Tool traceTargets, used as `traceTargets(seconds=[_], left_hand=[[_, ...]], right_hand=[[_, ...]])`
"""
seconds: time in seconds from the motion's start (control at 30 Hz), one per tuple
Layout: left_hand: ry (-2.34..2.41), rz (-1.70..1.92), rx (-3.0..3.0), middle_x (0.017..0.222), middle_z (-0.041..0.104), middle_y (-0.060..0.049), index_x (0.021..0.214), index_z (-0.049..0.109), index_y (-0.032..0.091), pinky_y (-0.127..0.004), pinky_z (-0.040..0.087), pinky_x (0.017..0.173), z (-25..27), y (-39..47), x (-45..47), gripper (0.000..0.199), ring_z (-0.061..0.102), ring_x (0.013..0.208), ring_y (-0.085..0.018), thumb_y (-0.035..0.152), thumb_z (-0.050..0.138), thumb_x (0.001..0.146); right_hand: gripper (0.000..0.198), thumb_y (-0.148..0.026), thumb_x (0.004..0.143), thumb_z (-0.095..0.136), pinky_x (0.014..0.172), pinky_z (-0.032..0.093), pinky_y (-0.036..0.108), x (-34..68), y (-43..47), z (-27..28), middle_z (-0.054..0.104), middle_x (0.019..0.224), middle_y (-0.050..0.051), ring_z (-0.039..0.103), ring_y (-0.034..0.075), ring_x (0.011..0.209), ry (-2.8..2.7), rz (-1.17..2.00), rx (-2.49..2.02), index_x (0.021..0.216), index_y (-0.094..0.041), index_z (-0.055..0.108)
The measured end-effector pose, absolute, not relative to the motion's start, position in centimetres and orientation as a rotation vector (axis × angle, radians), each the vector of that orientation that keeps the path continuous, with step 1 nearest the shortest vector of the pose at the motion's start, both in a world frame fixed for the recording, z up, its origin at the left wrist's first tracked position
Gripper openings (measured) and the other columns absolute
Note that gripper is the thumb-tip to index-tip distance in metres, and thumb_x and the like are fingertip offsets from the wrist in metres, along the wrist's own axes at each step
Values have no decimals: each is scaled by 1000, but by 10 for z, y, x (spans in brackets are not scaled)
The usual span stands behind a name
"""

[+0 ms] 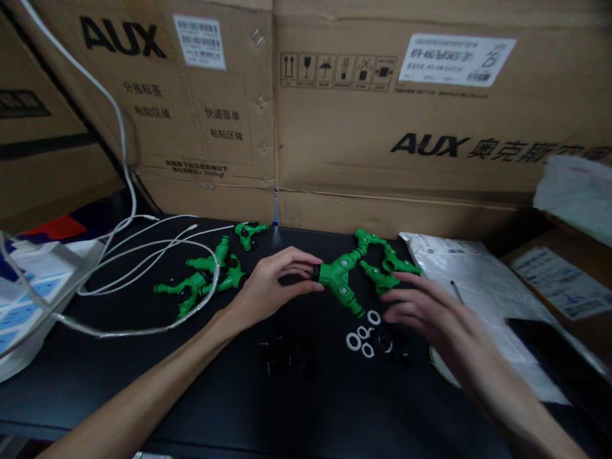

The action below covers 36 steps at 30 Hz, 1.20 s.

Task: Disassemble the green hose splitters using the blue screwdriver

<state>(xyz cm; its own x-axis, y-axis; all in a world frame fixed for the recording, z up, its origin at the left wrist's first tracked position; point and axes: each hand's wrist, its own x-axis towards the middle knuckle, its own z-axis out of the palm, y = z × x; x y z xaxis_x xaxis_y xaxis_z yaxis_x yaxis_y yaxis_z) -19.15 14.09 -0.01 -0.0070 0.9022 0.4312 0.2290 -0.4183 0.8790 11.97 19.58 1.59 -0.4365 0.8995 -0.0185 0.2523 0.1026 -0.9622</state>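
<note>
My left hand [275, 277] is closed on the black collar of a green Y-shaped hose connector [340, 277], gripping it between thumb and fingers. The connector's two arms point away to the right. My right hand [425, 306] hovers at the right with its fingers apart, slightly blurred. Close by its fingertips lie several green connectors [380, 278]. Just below them are several white ring washers [354, 342] and small black round parts [384, 341]. A pile of black pieces [289, 357], too dark to make out singly, sits on the table in front of my left hand.
More green connectors [205, 274] with black fittings lie at the left, partly inside a loop of white cable [143, 331]. A white power strip [29, 319] stands at the left edge. Cardboard boxes [335, 159] wall the back. Right: a white plastic bag [459, 280] and a dark phone-like slab [559, 363].
</note>
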Motion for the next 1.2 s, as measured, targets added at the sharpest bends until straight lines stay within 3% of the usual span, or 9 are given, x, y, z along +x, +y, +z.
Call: traceTargets(seconds=[0.1,0.23,0.5,0.67,0.77,0.83,0.93,1.07,1.2], left_hand=[[1088,1468,1816,113,70,-6,115,73,19,-33,62,90,9,147,-185,30,70,99,-17,21,82,86],[1112,1520,1951,112,71,-7,115,76,22,-32,60,85,10,148,-187,28,68,103,-20,28,80,88],[1278,1589,1889,101,67,-4,122,74,27,-29,55,82,-4,138,-186,30,66,92,-17,37,73,94],[1376,1606,1614,88,66,-1,105,72,19,-26,51,75,-5,134,-177,36,64,81,-16,50,79,86],[1501,1418,1442,73,63,1,83,64,17,-27,48,68,0,134,-177,45,61,70,-15,59,57,99],[1481,1355,1406,82,68,-2,88,66,17,-28,50,72,2,135,-181,49,64,77,-17,58,45,104],[1306,1331,1376,115,72,-6,117,67,21,-30,55,80,2,137,-188,41,69,99,-20,56,52,102],[1366,1198,1239,91,75,-6,121,68,18,-32,59,68,-6,141,-192,53,72,72,-18,64,53,98],[1195,1167,1092,120,72,-11,123,70,18,-36,61,81,-11,146,-194,52,74,94,-22,61,60,95]], right_hand=[[51,-50,85,79,86,56,36,39,189,31,73,107,9,71,20,86,-1459,2003,-877,123,-20,64],[40,-51,79,84,67,52,28,-2,196,24,69,75,4,65,15,68,-1372,2094,-716,86,-14,69],[41,-55,79,83,62,47,26,-6,190,3,66,75,2,60,14,68,-1224,2116,-697,83,-16,70],[31,-47,83,83,69,47,26,-7,180,5,70,83,1,61,14,78,-1260,1990,-727,91,-19,71],[31,-48,86,80,69,46,26,-7,181,6,70,85,1,60,13,76,-1407,1868,-852,91,-19,70],[35,-52,85,80,65,45,26,-7,184,6,69,81,1,60,13,72,-1469,1825,-940,89,-19,68],[40,-55,82,80,60,44,26,-6,189,3,68,78,1,60,13,69,-1471,1831,-983,89,-17,67],[44,-57,80,81,57,43,25,-4,192,0,68,80,2,61,13,68,-1489,1822,-1014,90,-16,67],[45,-58,80,80,54,43,26,-2,194,-3,68,77,3,60,13,64,-1537,1806,-1042,87,-15,68]])
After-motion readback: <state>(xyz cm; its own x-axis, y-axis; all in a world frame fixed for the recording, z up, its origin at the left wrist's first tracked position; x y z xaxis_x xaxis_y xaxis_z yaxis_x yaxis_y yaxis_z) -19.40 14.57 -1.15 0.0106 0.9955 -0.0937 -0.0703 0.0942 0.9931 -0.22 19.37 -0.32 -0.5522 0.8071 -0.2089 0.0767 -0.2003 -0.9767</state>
